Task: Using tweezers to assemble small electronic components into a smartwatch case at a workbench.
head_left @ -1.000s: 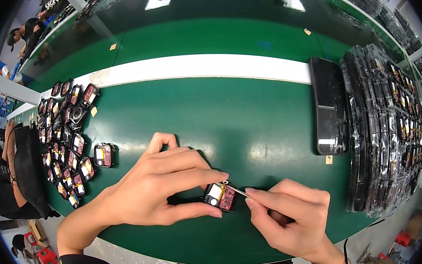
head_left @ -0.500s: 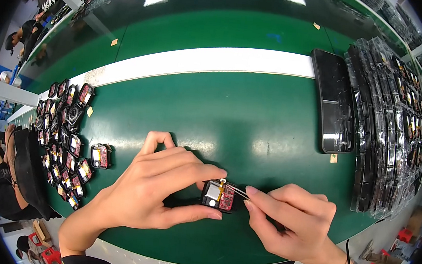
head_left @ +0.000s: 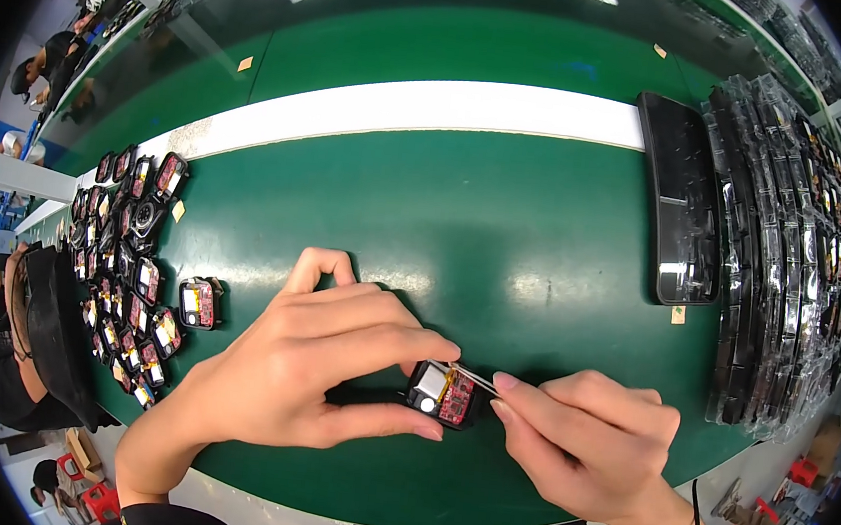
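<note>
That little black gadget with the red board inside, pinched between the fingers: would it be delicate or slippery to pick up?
Probably light: the left hand holds the small gadget with just thumb and forefinger. Likely delicate, since its red board lies bare and the right hand works on it with thin tweezers. Its boxy shape seems unlikely to roll on the green table.

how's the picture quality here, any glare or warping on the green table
Head view: overhead lights glare on the green table, brightest at the far edge and in a patch beyond the left hand; the white stripe bows from fisheye warping; corners are black; the small red circuit module and right hand look sharp; people at the left rim are squeezed.
</note>
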Demonstrator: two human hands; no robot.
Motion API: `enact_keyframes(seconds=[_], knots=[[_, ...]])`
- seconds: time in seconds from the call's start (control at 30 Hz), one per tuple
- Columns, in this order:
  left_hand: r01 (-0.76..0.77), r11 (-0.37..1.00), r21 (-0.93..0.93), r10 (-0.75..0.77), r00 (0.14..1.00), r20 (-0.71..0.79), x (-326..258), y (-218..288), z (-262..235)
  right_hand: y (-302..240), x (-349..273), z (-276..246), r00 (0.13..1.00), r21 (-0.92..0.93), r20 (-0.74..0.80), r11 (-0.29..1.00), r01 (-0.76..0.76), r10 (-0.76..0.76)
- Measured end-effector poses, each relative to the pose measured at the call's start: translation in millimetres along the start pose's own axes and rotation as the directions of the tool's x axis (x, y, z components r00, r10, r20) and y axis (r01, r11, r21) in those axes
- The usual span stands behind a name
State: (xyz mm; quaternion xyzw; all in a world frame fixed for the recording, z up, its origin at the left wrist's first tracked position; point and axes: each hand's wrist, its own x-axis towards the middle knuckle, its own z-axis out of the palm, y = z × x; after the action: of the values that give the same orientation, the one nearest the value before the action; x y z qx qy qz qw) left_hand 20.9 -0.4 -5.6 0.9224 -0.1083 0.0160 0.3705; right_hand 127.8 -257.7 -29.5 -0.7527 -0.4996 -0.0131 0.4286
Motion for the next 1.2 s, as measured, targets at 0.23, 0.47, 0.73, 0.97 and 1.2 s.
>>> enact_keyframes(seconds=[0.23,0.47,0.73,0.97,1.2], knots=[[-0.043,0.997,-0.065,0.044,0.999,0.010,-2.2,-7.1,-3.2,-0.7,5.1,-6.5,0.992,0.211,0.083,0.971,-0.114,0.098],[-0.055,0.997,-0.047,0.056,0.998,0.019,-0.7,-7.2,-3.0,0.7,6.0,-7.9,0.988,0.228,0.113,0.965,-0.129,0.105],[-0.062,0.998,-0.031,0.062,0.998,0.015,-0.7,-6.0,-2.3,1.1,5.7,-7.1,0.989,0.223,0.118,0.968,-0.114,0.089],[-0.122,0.992,0.022,0.121,0.992,0.033,0.3,-5.1,-1.8,-1.8,4.6,-6.6,0.989,0.205,0.112,0.971,-0.121,0.100],[-0.097,0.995,0.004,0.096,0.994,0.045,-0.5,-3.6,-2.9,-1.3,0.3,-3.5,0.995,0.207,0.088,0.976,-0.072,0.054]])
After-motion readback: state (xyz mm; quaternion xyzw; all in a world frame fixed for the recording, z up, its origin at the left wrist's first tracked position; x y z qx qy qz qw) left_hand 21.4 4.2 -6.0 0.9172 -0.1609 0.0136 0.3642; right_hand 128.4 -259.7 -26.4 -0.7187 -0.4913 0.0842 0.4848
